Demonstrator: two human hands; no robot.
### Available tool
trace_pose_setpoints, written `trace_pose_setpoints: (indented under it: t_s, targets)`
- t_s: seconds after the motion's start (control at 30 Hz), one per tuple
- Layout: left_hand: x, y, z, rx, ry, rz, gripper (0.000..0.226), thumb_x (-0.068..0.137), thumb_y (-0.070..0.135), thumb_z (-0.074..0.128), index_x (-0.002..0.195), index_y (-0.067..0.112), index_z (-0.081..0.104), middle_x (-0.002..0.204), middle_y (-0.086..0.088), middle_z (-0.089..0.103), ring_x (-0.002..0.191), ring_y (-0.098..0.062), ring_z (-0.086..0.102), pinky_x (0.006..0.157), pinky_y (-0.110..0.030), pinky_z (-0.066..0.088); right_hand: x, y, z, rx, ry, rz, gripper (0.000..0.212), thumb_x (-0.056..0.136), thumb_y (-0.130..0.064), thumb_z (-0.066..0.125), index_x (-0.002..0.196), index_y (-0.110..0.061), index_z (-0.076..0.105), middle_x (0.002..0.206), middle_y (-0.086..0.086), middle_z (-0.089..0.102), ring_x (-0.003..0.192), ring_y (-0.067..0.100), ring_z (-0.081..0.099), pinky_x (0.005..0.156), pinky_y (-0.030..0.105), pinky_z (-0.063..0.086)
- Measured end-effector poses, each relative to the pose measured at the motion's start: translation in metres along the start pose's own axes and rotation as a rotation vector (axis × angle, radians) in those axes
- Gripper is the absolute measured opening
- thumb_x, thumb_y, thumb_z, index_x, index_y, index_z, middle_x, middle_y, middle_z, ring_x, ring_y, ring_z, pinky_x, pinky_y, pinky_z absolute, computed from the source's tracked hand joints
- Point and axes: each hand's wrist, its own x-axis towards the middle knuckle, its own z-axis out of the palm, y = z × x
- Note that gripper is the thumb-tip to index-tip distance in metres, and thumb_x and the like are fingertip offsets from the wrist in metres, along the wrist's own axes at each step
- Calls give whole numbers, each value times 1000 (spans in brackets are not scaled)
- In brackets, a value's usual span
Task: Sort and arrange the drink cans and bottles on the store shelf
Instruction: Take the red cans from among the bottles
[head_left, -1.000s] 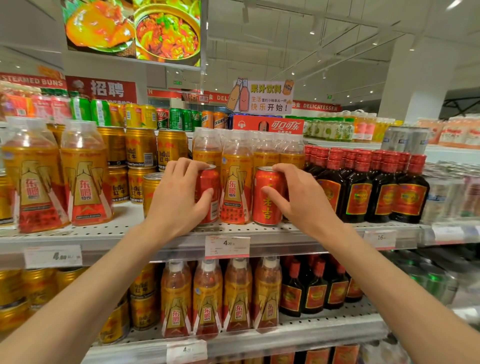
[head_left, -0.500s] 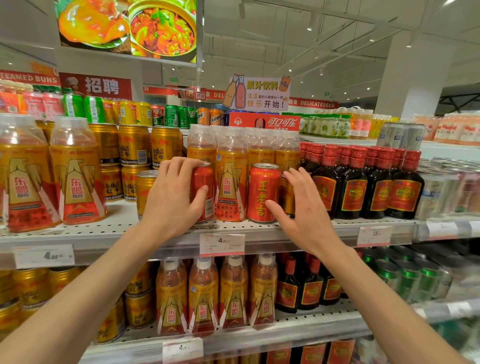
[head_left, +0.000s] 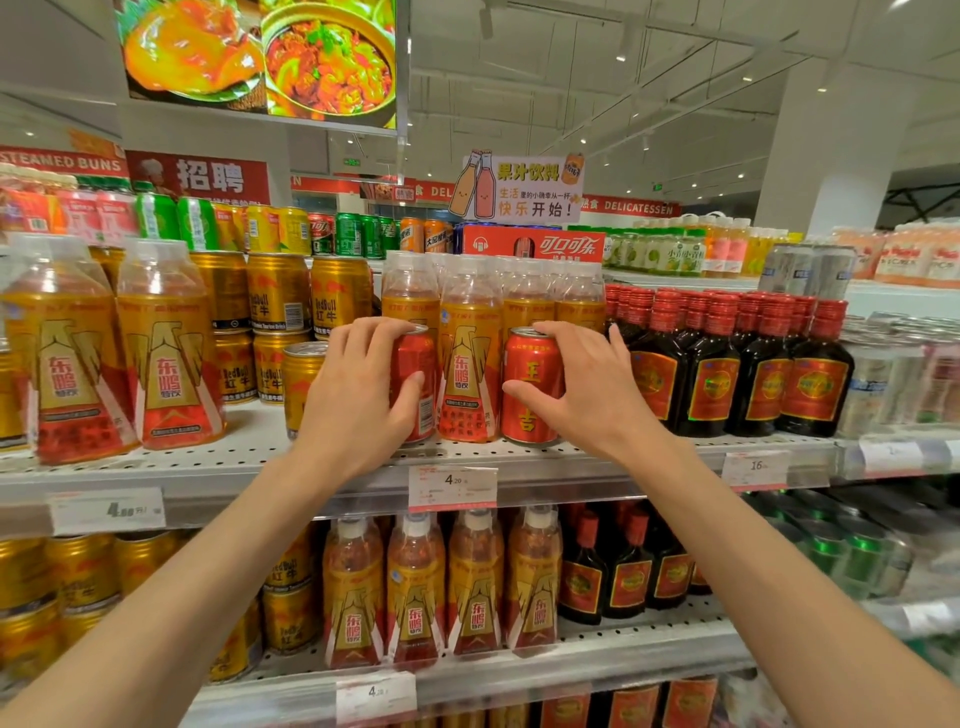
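Two red cans stand at the front edge of the upper shelf (head_left: 249, 462), with one orange-labelled bottle (head_left: 467, 374) between them. My left hand (head_left: 358, 395) is wrapped around the left red can (head_left: 418, 374); thumb in front, fingers over its top. My right hand (head_left: 582, 389) grips the right red can (head_left: 530, 384), fingers over the rim and thumb on its front. Both cans stand upright on the shelf.
A gold can (head_left: 301, 379) stands just left of my left hand, more gold cans (head_left: 278, 296) behind it. Dark red-capped bottles (head_left: 711, 364) fill the shelf right of my right hand. Large orange bottles (head_left: 161, 348) stand far left. A lower shelf (head_left: 597, 670) holds similar drinks.
My right hand, off the right red can half a second ago, has closed on it again. The left hand stays on its can. The camera view has shifted slightly.
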Motion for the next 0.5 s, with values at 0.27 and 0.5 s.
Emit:
trace_pose_setpoints:
  t_s: [0.27, 0.5]
  targets:
    - [-3, 0, 2, -39, 8, -9, 50, 96, 32, 59, 142, 21, 44, 144, 0, 47, 134, -18, 37, 107, -35, 39, -19, -12, 1, 188, 140, -115, 67, 85, -43, 76, 140, -16, 48, 133, 1, 55, 121, 18, 54, 107, 36, 46]
    - [-14, 3, -9, -224, -69, -56, 64, 97, 27, 61, 155, 28, 32, 164, 8, 25, 150, -12, 23, 119, -35, 26, -42, -20, -6, 470, 191, -26, 63, 83, -36, 81, 137, -27, 49, 129, -9, 49, 116, -1, 51, 97, 23, 52]
